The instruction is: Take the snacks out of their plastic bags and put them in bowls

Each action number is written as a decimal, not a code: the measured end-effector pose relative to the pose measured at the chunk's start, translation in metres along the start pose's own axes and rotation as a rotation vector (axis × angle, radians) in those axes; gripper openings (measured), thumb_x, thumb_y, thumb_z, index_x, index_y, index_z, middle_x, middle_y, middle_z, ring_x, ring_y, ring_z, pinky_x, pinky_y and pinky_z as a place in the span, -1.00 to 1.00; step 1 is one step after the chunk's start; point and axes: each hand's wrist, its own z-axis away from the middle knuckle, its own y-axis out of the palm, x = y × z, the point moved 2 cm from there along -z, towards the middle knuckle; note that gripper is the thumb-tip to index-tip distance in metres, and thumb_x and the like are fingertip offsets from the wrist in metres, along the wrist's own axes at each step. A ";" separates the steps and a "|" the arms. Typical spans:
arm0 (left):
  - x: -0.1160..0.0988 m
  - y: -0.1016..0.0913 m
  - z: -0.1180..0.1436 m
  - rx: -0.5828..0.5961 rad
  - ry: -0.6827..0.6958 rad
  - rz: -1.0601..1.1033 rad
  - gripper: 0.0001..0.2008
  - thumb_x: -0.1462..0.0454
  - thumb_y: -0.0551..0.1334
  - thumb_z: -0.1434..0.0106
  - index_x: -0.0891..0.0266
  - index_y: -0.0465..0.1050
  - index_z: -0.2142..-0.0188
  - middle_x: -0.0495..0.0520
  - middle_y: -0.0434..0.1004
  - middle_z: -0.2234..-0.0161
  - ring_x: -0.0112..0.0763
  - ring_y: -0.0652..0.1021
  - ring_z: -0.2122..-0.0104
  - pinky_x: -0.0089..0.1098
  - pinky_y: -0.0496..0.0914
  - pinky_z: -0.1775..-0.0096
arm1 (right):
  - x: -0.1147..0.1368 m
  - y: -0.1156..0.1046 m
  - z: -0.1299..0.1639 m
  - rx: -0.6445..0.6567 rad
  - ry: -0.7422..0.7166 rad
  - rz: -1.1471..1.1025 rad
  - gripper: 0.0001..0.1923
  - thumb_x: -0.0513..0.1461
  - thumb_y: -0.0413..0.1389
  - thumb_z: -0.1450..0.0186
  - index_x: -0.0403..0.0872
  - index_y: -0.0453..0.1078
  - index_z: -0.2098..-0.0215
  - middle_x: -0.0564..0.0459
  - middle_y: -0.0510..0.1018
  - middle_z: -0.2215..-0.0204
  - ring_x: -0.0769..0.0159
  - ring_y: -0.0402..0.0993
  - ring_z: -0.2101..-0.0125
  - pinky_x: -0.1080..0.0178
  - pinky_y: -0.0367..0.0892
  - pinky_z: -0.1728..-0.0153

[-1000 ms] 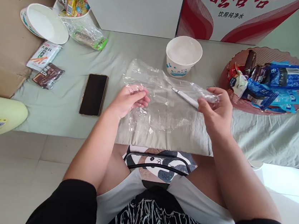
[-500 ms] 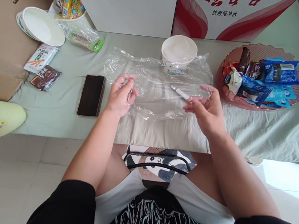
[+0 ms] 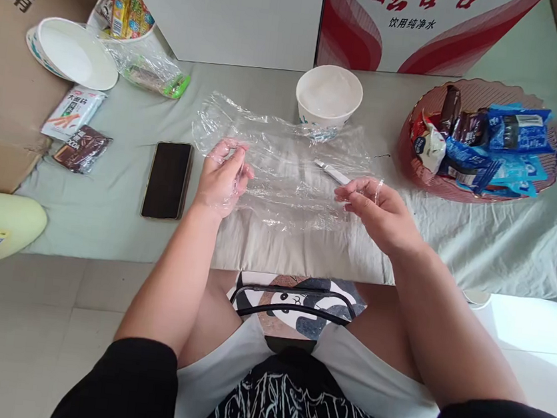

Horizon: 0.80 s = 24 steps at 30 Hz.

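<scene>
Your left hand point(image 3: 222, 179) and right hand point(image 3: 381, 211) each pinch an edge of a clear plastic sheet point(image 3: 286, 166) stretched over the cloth-covered table point(image 3: 106, 216). Keep tension even. A white-handled tool point(image 3: 333, 173) lies beneath; beyond sit a paper bowl point(image 3: 328, 97), phone point(image 3: 168, 179) and snack tray point(image 3: 477, 185).
</scene>
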 end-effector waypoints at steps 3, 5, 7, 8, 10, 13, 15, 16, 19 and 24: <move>0.000 0.004 0.001 0.000 -0.030 -0.009 -0.68 0.00 0.45 -0.20 0.05 0.41 0.24 -0.14 0.39 0.61 -0.60 0.19 0.73 -0.46 0.04 0.68 | -0.004 0.005 -0.002 -0.080 -0.050 -0.094 -0.47 0.19 0.36 -0.19 0.02 0.28 0.27 0.07 0.65 0.26 0.30 0.66 0.24 0.24 0.55 0.27; 0.001 0.007 0.002 -0.004 -0.033 -0.022 -0.69 0.02 0.44 -0.20 0.06 0.42 0.25 -0.14 0.38 0.62 -0.58 0.21 0.73 -0.47 0.06 0.68 | -0.007 0.008 -0.004 -0.109 -0.026 -0.156 -0.42 0.23 0.34 -0.19 0.05 0.21 0.24 0.15 0.62 0.33 0.36 0.63 0.40 0.30 0.50 0.44; 0.001 0.009 0.002 -0.003 -0.022 -0.029 -0.70 0.03 0.44 -0.20 0.07 0.42 0.25 -0.15 0.38 0.62 -0.58 0.23 0.73 -0.47 0.09 0.68 | -0.008 0.011 -0.006 -0.115 0.004 -0.166 -0.38 0.27 0.32 -0.18 0.07 0.16 0.20 0.21 0.59 0.37 0.43 0.55 0.55 0.38 0.31 0.63; 0.001 0.009 0.002 -0.002 -0.017 -0.030 -0.70 0.03 0.44 -0.21 0.08 0.42 0.26 -0.15 0.38 0.62 -0.58 0.24 0.73 -0.47 0.10 0.68 | -0.008 0.011 -0.007 -0.114 0.018 -0.157 -0.36 0.29 0.30 -0.19 0.08 0.14 0.19 0.22 0.58 0.38 0.46 0.50 0.62 0.40 0.20 0.70; 0.002 0.009 0.001 -0.002 -0.012 -0.031 -0.70 0.02 0.44 -0.22 0.09 0.42 0.25 -0.15 0.37 0.62 -0.58 0.24 0.74 -0.47 0.10 0.67 | -0.008 0.011 -0.007 -0.109 0.040 -0.129 -0.35 0.33 0.25 -0.21 0.09 0.11 0.18 0.24 0.59 0.41 0.51 0.35 0.73 0.40 0.01 0.78; 0.005 0.006 -0.002 -0.001 -0.001 -0.033 -0.66 -0.02 0.44 -0.21 0.09 0.41 0.24 -0.15 0.36 0.61 -0.59 0.24 0.75 -0.47 0.08 0.67 | -0.006 0.010 -0.006 -0.095 0.064 -0.097 -0.35 0.35 0.21 -0.22 0.09 0.11 0.17 0.29 0.55 0.54 0.55 0.09 0.82 0.37 -0.10 0.81; 0.006 0.003 -0.004 0.000 0.021 -0.022 -0.60 -0.07 0.46 -0.18 0.09 0.41 0.23 -0.15 0.35 0.62 -0.60 0.24 0.74 -0.47 0.06 0.67 | -0.004 0.009 -0.004 -0.069 0.079 -0.082 -0.36 0.35 0.21 -0.22 0.08 0.15 0.17 0.31 0.47 0.65 0.53 0.04 0.84 0.36 -0.12 0.80; 0.006 0.002 -0.005 -0.002 0.029 -0.018 -0.57 -0.09 0.47 -0.16 0.09 0.41 0.24 -0.16 0.34 0.62 -0.60 0.24 0.74 -0.47 0.05 0.67 | -0.002 0.009 -0.003 -0.053 0.085 -0.075 -0.36 0.35 0.22 -0.21 0.07 0.18 0.17 0.32 0.43 0.70 0.51 0.04 0.84 0.37 -0.13 0.80; 0.006 -0.001 -0.006 -0.027 0.027 -0.026 -0.57 -0.10 0.47 -0.14 0.08 0.41 0.25 -0.16 0.32 0.63 -0.60 0.21 0.74 -0.47 0.04 0.68 | 0.005 0.005 0.000 -0.021 0.105 -0.051 -0.38 0.33 0.24 -0.21 0.04 0.26 0.18 0.32 0.36 0.78 0.49 0.03 0.85 0.37 -0.16 0.80; -0.001 -0.002 -0.004 -0.096 -0.002 -0.060 -0.75 0.08 0.42 -0.22 0.09 0.41 0.28 -0.16 0.33 0.64 -0.62 0.16 0.76 -0.47 0.02 0.69 | 0.007 -0.004 0.003 0.026 0.190 0.091 -0.51 0.20 0.24 -0.27 -0.03 0.42 0.25 0.26 0.33 0.81 0.46 0.06 0.83 0.36 -0.06 0.78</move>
